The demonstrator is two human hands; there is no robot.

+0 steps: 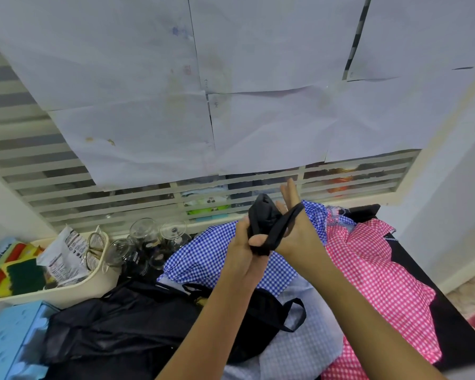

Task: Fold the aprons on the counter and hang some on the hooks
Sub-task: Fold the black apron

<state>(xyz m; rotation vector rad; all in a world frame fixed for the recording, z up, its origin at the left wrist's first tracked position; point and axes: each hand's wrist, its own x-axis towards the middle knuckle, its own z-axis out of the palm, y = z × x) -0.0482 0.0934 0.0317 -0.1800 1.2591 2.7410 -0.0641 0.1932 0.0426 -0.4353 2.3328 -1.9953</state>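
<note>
The left hand [246,244] grips a rolled black apron [262,212] held above the middle of the counter [455,333]. The right hand [292,215], fingers straight, has the strap [288,222] looped across it. A blue gingham apron [203,250], a pink gingham apron [381,267] and a second black apron [115,322] lie heaped below.

Around the blue checked apron [203,250], cloth buries the bench [455,333]: a black heap [115,325] nearer, a pink checked apron [381,270] to its right. Glasses [146,234] and a cream basket [74,286] crowd its left, and a slatted window [66,182] walls off the space behind. Above it the left hand [247,242] grips a black bundle [263,212]; the air to either side is open.
</note>
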